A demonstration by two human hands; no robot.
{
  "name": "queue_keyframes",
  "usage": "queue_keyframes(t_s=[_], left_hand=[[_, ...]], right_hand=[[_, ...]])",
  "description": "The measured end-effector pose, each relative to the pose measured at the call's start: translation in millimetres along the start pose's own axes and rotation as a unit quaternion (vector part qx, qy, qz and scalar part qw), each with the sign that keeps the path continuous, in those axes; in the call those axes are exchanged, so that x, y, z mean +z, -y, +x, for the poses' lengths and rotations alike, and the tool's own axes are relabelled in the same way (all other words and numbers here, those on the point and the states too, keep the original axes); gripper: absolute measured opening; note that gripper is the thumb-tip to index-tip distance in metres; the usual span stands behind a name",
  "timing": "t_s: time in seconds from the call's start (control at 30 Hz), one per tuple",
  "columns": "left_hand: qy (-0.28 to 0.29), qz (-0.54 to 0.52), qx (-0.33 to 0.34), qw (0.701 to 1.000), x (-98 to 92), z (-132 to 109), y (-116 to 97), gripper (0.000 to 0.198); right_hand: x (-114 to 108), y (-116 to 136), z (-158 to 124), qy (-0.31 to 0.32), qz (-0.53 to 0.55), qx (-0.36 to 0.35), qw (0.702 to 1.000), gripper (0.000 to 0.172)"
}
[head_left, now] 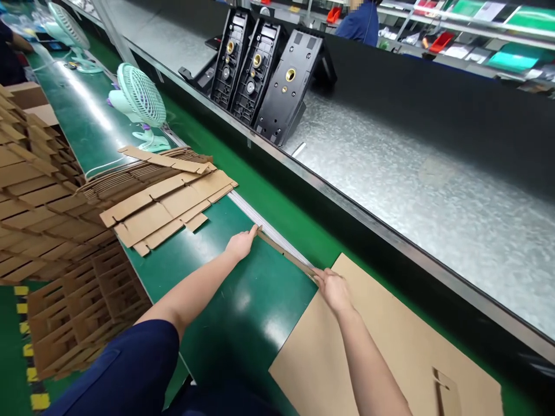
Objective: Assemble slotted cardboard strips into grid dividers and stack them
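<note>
A narrow cardboard strip (284,252), seen nearly edge-on, spans the gap between my two hands over the green table (225,277). My left hand (241,242) pinches its far end, close to the metal rail along the table edge. Around its near end my right hand (333,289) is closed, above the corner of a large flat cardboard sheet (368,335). Beyond my left hand lie slotted cardboard pieces (173,202), overlapping in a loose pile, with a row of stacked strips (139,176) behind them.
Stacked cardboard dividers (39,190) rise at the left, with an assembled grid (87,306) below. Two mint-green fans (141,95) stand farther along the table. Black plastic housings (286,86) lean on the metal conveyor (390,167). People in dark blue work in the background.
</note>
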State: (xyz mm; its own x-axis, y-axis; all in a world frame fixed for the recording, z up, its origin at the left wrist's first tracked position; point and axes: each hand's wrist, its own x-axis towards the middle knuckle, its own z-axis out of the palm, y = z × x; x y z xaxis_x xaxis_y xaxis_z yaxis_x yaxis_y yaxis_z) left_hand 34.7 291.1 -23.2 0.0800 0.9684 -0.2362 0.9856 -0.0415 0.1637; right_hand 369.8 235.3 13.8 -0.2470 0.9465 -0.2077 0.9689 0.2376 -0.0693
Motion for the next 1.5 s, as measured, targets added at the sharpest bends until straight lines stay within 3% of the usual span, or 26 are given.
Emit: queue_keyframes(t_s=[0.13, 0.27, 0.37, 0.43, 0.57, 0.67, 0.73, 0.8, 0.9, 0.97, 1.03, 1.1, 1.2, 1.3, 1.4, 1.5], left_hand=[[0.002, 0.022, -0.008, 1.000, 1.1, -1.5, -10.5, 0.078], [0.012, 0.041, -0.019, 0.999, -1.0, -9.2, -15.7, 0.077], [0.018, 0.044, -0.023, 0.999, -6.2, -10.4, -14.5, 0.077], [0.010, 0.041, -0.026, 0.999, -11.0, -12.5, -13.4, 0.075], [-0.007, 0.027, -0.069, 0.997, -12.9, -40.5, -5.6, 0.073], [-0.011, 0.029, -0.122, 0.992, 4.7, -76.3, 14.5, 0.066], [-0.023, 0.021, -0.127, 0.991, 22.0, -96.5, 32.7, 0.062], [-0.044, 0.005, -0.114, 0.993, 35.1, -111.8, 46.8, 0.058], [-0.026, -0.004, -0.112, 0.993, 35.4, -132.4, 47.9, 0.052], [0.025, -0.007, -0.122, 0.992, 26.6, -141.5, 37.7, 0.047], [-0.002, -0.022, -0.110, 0.994, 19.1, -141.0, 28.7, 0.045], [-0.035, -0.044, -0.098, 0.994, 17.1, -134.4, 27.2, 0.044], [-0.070, -0.077, -0.084, 0.991, 21.4, -128.3, 33.2, 0.043], [-0.098, -0.108, -0.074, 0.987, 25.5, -129.6, 37.9, 0.039], [-0.107, -0.125, -0.087, 0.982, 25.5, -129.6, 40.7, 0.035], [-0.105, -0.133, -0.109, 0.979, 24.0, -127.7, 43.9, 0.034]], right_hand=[[10.1, 5.4, 6.3, -0.062, -0.066, 0.069, 0.994, 0.043], [39.8, 1.6, -37.8, -0.202, -0.052, 0.161, 0.965, 0.047], [68.4, -25.6, -115.3, -0.255, -0.045, 0.225, 0.939, 0.044], [87.4, -55.2, -186.5, -0.275, -0.049, 0.335, 0.900, 0.046], [121.2, -118.7, -336.5, -0.290, 0.000, 0.590, 0.753, 0.064], [138.0, -142.3, -409.6, -0.195, 0.086, 0.649, 0.730, 0.061], [139.7, -143.6, -426.6, -0.162, 0.099, 0.652, 0.734, 0.065], [130.6, -138.9, -418.7, -0.193, 0.067, 0.636, 0.744, 0.076], [98.1, -122.8, -371.9, -0.282, 0.004, 0.548, 0.788, 0.085], [71.3, -102.7, -325.2, -0.310, -0.002, 0.439, 0.843, 0.085], [48.0, -72.0, -271.6, -0.310, 0.013, 0.306, 0.900, 0.079], [31.7, -30.0, -217.6, -0.309, 0.029, 0.164, 0.936, 0.067], [20.0, 39.8, -148.8, -0.318, 0.043, 0.016, 0.947, 0.048], [18.2, 90.7, -101.3, -0.306, 0.027, -0.023, 0.951, 0.040], [19.8, 112.9, -75.9, -0.268, -0.001, -0.036, 0.963, 0.038], [20.7, 116.8, -67.5, -0.255, -0.012, -0.066, 0.965, 0.035]])
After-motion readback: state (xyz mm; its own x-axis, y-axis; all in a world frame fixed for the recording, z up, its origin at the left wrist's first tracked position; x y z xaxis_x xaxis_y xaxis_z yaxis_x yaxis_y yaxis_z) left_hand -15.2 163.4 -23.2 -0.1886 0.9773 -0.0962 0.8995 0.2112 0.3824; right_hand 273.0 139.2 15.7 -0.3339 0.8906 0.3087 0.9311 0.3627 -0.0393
